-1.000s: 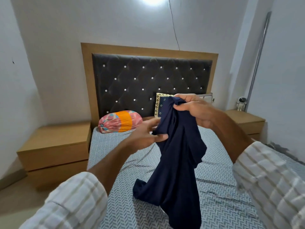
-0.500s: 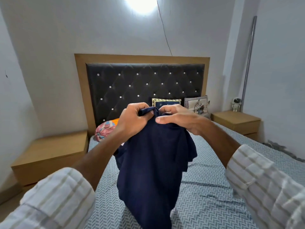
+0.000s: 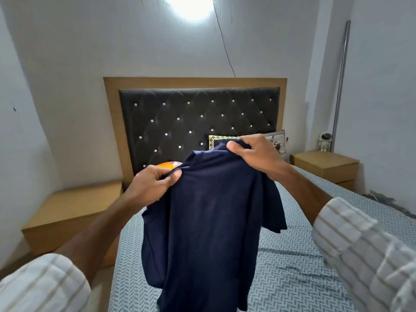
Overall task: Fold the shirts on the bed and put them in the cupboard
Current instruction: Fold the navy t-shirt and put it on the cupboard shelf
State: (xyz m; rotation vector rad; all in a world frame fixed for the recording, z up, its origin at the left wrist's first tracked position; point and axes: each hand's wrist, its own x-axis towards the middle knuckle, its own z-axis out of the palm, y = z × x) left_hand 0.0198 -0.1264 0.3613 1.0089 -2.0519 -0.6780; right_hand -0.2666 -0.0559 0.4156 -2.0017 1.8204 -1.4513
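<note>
Shirt: navy soft knit shirt (image 3: 209, 212), limp, hanging above the bed.
Hands: our left hand (image 3: 151, 185) and right hand (image 3: 256, 154) pinch its top edge.
Bed: grey herringbone-patterned bed sheet (image 3: 292, 266), open at right.

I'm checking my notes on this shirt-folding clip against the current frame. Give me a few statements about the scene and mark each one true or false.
1. Both hands grip the navy shirt near its top edge. True: the left hand and the right hand each pinch the cloth.
2. The shirt lies flat and folded on the bed. False: it hangs unfolded from the hands, above the bed.
3. A small white figurine stands on the right nightstand. True.
4. The headboard is plain white wood. False: it is dark tufted padding with studs in a wooden frame.
5. The person wears short sleeves. False: striped sleeves cover the upper forearms.
</note>
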